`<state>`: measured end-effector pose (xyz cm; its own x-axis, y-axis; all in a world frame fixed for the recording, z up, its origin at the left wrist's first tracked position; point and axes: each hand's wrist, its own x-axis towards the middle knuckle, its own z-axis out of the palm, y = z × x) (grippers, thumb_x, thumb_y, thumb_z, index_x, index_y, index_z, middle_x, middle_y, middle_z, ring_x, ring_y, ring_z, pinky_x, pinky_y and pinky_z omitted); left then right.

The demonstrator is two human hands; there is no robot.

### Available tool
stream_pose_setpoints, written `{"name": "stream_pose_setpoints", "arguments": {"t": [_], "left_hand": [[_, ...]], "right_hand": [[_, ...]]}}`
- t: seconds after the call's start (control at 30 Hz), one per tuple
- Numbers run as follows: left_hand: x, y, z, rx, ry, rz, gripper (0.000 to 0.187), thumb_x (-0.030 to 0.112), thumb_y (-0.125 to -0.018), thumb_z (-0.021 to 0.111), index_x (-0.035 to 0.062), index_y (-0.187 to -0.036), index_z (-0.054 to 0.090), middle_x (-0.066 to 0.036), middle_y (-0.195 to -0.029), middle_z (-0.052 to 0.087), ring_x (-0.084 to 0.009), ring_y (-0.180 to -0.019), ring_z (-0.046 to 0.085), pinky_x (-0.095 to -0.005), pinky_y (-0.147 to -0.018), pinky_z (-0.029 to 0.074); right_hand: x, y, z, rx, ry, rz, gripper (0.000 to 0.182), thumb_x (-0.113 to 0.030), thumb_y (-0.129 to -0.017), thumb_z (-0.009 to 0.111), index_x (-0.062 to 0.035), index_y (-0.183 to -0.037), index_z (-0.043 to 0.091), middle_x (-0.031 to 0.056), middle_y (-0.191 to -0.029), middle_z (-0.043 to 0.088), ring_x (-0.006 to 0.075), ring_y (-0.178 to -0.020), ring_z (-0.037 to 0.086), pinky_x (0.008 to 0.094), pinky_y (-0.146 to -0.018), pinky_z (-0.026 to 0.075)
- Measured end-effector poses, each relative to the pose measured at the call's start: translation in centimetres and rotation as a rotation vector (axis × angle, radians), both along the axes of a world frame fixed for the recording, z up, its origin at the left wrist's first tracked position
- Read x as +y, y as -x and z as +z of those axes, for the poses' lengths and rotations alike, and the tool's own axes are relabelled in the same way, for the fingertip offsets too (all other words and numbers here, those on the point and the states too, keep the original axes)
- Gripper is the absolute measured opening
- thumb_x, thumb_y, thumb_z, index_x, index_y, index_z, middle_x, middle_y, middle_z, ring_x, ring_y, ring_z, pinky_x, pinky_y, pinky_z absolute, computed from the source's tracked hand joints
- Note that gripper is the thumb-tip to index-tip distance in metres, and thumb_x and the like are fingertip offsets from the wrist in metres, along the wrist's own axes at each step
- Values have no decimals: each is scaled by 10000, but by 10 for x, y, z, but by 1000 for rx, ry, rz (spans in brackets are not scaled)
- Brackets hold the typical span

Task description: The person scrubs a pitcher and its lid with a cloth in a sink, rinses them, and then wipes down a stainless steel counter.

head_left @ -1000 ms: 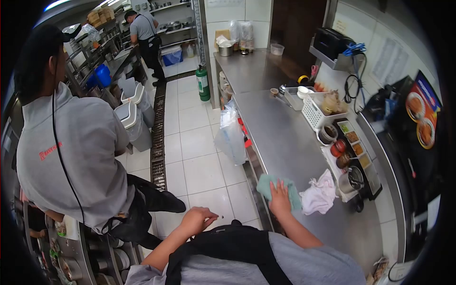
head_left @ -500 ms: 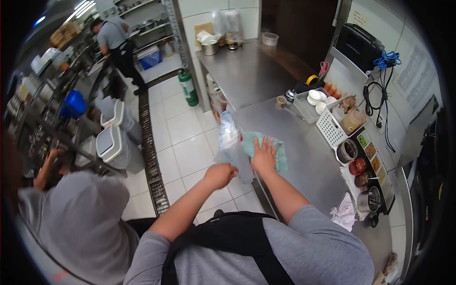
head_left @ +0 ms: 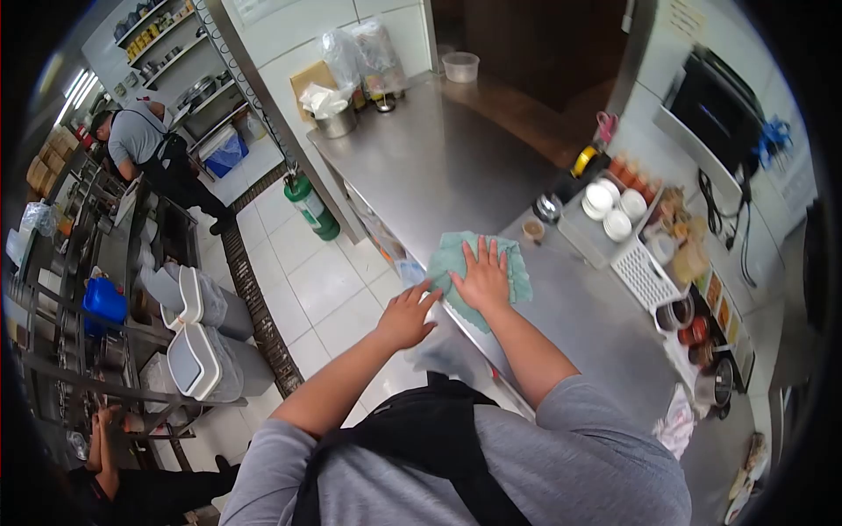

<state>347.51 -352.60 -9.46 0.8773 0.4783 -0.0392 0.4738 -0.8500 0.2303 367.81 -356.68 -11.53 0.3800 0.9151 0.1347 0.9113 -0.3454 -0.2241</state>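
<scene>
A pale green cloth (head_left: 447, 254) lies on the steel counter (head_left: 570, 324) at its front edge. My right hand (head_left: 483, 279) rests flat on it, fingers spread. At the cloth's near-left corner is my left hand (head_left: 409, 317), its fingers apart and their tips right at the cloth's edge. Beneath that hand, along the counter's front, shows some blurred clear plastic (head_left: 438, 352). A bit of bluish plastic (head_left: 410, 272) also shows at the counter's side, beyond my left fingertips.
White baskets (head_left: 645, 273) with cups and bottles line the counter's right side, near a small brown cup (head_left: 533, 230). Lidded bins (head_left: 215, 364) and a green cylinder (head_left: 310, 206) stand on the floor. A person (head_left: 149, 145) bends over the far worktop; another's arms (head_left: 103, 451) show lower left.
My left hand has come away from the clear plastic and up to the cloth's corner. My right hand stays on the cloth. The grey-hooded person at lower left has gone from view.
</scene>
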Motion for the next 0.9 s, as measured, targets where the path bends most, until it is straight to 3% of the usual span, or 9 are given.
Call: {"name": "stream_pose_setpoints", "arguments": {"t": [0.2,0.4,0.57,0.73,0.9], "left_hand": [[79,98,-16,-6,267,295,626,347,-833,672,135,-1374,438,-221,-1457,315,-409,-1277,406,-473,-1038,381],[179,154,-25,-92,250,517,606,317,-802,717,117,-1329,493,-256,-1436,325,-444,-1288,377,-466,-1056,365],[355,126,15,-267,-53,406,654,218,-750,765,91,-1325,481,-262,-1409,345,-434,-1281,378,-460,-1070,345],[552,63,81,-531,-312,353,633,251,-751,752,86,-1305,492,-261,-1416,346,-433,-1283,371,-476,-1055,338],[662,22,136,-535,-461,405,642,305,-784,733,70,-1323,474,-246,-1397,379,-415,-1273,392,-447,-1063,342]], "right_hand": [[105,-21,-4,10,162,-89,745,-530,-899,478,-157,-1496,234,161,-1550,177,343,-1437,132,483,-1159,113],[166,-34,3,16,168,-149,720,-518,-903,476,-173,-1493,247,140,-1552,186,333,-1437,138,477,-1162,110],[211,-46,0,45,121,-310,691,-489,-894,507,-190,-1477,290,130,-1549,203,317,-1434,156,468,-1165,106],[222,-41,1,31,117,-479,697,-491,-871,537,-222,-1470,306,101,-1551,213,302,-1434,168,464,-1160,134],[232,-17,-4,38,145,-767,712,-509,-871,526,-221,-1478,290,116,-1556,193,322,-1438,145,488,-1157,110]]}}
